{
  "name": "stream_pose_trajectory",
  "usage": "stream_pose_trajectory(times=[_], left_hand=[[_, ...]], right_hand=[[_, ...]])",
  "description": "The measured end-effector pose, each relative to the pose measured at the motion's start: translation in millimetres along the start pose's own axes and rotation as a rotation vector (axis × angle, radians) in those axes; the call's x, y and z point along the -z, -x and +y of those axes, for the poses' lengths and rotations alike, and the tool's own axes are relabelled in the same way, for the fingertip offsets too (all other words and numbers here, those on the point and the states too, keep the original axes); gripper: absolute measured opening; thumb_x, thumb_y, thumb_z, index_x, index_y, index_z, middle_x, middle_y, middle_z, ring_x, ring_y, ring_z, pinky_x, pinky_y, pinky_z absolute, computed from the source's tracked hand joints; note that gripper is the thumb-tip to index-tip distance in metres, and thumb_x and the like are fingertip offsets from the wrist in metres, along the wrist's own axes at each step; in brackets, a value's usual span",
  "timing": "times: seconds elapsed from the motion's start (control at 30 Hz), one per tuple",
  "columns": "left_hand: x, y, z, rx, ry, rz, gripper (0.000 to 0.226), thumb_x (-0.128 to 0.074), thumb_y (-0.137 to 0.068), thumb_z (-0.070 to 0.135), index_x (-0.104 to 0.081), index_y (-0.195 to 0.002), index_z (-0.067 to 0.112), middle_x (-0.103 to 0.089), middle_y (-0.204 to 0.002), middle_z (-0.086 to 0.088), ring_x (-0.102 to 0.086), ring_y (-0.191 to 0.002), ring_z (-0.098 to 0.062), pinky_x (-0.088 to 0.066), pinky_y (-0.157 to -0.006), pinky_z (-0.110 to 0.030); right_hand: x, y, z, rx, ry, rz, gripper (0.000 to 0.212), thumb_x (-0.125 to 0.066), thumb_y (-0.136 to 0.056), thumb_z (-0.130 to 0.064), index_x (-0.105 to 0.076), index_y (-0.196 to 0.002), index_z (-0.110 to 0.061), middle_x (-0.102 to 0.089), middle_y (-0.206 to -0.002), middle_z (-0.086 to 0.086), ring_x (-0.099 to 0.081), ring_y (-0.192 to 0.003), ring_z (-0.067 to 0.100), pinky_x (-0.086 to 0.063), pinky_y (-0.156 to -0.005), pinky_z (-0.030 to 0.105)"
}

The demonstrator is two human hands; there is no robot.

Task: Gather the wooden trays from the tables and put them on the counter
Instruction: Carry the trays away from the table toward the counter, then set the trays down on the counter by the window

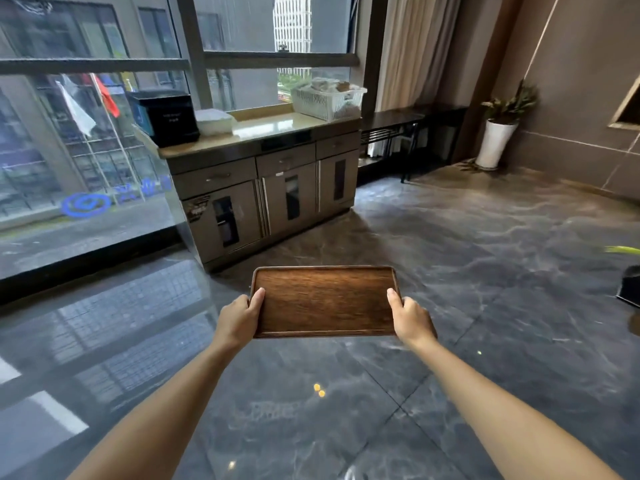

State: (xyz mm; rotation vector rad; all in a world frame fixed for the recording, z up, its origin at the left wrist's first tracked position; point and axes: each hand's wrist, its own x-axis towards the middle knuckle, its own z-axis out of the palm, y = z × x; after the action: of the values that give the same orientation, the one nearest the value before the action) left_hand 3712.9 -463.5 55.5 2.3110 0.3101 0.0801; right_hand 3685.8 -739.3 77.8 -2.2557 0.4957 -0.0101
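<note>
Fingers: left hand (239,315) and right hand (410,318) each clamp a short edge of the wooden tray (323,301), thumbs on top (keeps it level); tray empty, carried above floor; counter (266,128) well ahead, middle stretch bare, likely drop point.

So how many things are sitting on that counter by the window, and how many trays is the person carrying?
On the counter:
Black box: 1
White folded cloth: 1
White basket: 1
Carried:
Wooden tray, held by left hand and right hand: 1
Total: 4

Tray (325,299) before counter (270,128).
</note>
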Motion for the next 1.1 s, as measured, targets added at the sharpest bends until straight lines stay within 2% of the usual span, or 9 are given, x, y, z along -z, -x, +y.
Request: stream_pose_trajectory(times=[0.13,0.2,0.27,0.33,0.4,0.5,0.77,1.0,1.1], left_hand=[[-30.3,-112.5,23.7,0.053,0.015,0.004,0.051,-0.035,-0.095,0.045,-0.046,-0.059,0.01,-0.056,-0.075,-0.012,-0.053,-0.082,-0.033,-0.035,-0.071,-0.036],[-40.7,-171.5,40.9,0.072,0.034,0.022,0.05,-0.036,-0.096,0.042,-0.043,-0.056,0.013,-0.057,-0.073,-0.012,-0.054,-0.085,-0.036,-0.035,-0.072,-0.035],[-46.3,-228.9,61.6,0.08,0.017,0.053,0.05,-0.035,-0.096,0.041,-0.042,-0.055,0.015,-0.064,-0.087,-0.023,-0.058,-0.093,-0.039,-0.035,-0.074,-0.037],[-47.0,-286.4,83.0,0.088,0.008,0.082,0.049,-0.035,-0.097,0.04,-0.04,-0.055,0.015,-0.065,-0.098,-0.028,-0.057,-0.099,-0.04,-0.036,-0.076,-0.038],[-47.7,-338.9,96.3,0.101,-0.002,0.091,0.048,-0.034,-0.097,0.041,-0.04,-0.056,0.016,-0.062,-0.095,-0.025,-0.057,-0.097,-0.039,-0.034,-0.075,-0.037],[-53.7,-413.3,106.9,0.134,0.01,0.103,0.049,-0.034,-0.097,0.04,-0.039,-0.055,0.015,-0.057,-0.085,-0.019,-0.056,-0.092,-0.037,-0.033,-0.074,-0.035],[-86.0,-648.6,114.8,0.127,-0.084,0.085,0.048,-0.032,-0.097,0.04,-0.041,-0.057,0.015,-0.064,-0.109,-0.027,-0.056,-0.105,-0.039,-0.038,-0.085,-0.038],[-86.8,-873.5,160.4,0.148,-0.094,0.058,0.055,-0.03,-0.097,0.042,-0.06,-0.091,-0.003,-0.062,-0.117,-0.026,-0.054,-0.113,-0.038,-0.039,-0.093,-0.037],[-99.1,-951.8,174.8,0.166,-0.088,0.044,0.057,-0.028,-0.098,0.041,-0.061,-0.098,-0.006,-0.061,-0.12,-0.026,-0.053,-0.115,-0.038,-0.038,-0.095,-0.038]], right_hand=[[-26.6,-123.1,-29.1,0.032,-0.018,-0.045,0.057,-0.031,-0.097,-0.044,-0.061,-0.106,0.003,-0.062,-0.119,0.024,-0.055,-0.111,0.038,-0.041,-0.088,0.039],[-36.3,-189.3,-50.1,0.057,-0.038,-0.074,0.052,-0.031,-0.097,-0.043,-0.061,-0.094,-0.001,-0.063,-0.117,0.025,-0.056,-0.11,0.039,-0.042,-0.089,0.039],[-41.0,-254.1,-78.7,0.091,-0.05,-0.094,0.046,-0.033,-0.097,-0.042,-0.053,-0.075,-0.007,-0.063,-0.116,0.027,-0.056,-0.109,0.04,-0.042,-0.089,0.039],[-45.3,-317.4,-111.2,0.113,-0.061,-0.099,0.047,-0.035,-0.097,-0.041,-0.05,-0.068,-0.008,-0.063,-0.115,0.029,-0.056,-0.109,0.041,-0.042,-0.088,0.038],[-54.0,-372.2,-137.5,0.121,-0.036,-0.107,0.051,-0.034,-0.097,-0.042,-0.061,-0.084,0.0,-0.063,-0.115,0.028,-0.056,-0.11,0.04,-0.042,-0.089,0.038],[-75.6,-447.6,-169.2,0.126,-0.006,-0.132,0.058,-0.032,-0.096,-0.045,-0.062,-0.105,0.004,-0.063,-0.117,0.025,-0.057,-0.11,0.04,-0.043,-0.09,0.04],[-156.0,-661.4,-256.8,0.145,0.062,-0.164,0.063,-0.026,-0.093,-0.054,-0.063,-0.105,-0.004,-0.068,-0.108,0.02,-0.064,-0.096,0.038,-0.052,-0.089,0.046],[-186.6,-849.4,-368.9,0.171,0.106,-0.116,0.063,-0.023,-0.095,-0.051,-0.062,-0.105,-0.003,-0.067,-0.093,0.013,-0.067,-0.087,0.034,-0.054,-0.086,0.047],[-200.5,-927.6,-400.8,0.179,0.154,-0.109,0.063,-0.022,-0.095,-0.052,-0.062,-0.107,-0.005,-0.068,-0.101,0.015,-0.066,-0.093,0.034,-0.053,-0.089,0.047]])
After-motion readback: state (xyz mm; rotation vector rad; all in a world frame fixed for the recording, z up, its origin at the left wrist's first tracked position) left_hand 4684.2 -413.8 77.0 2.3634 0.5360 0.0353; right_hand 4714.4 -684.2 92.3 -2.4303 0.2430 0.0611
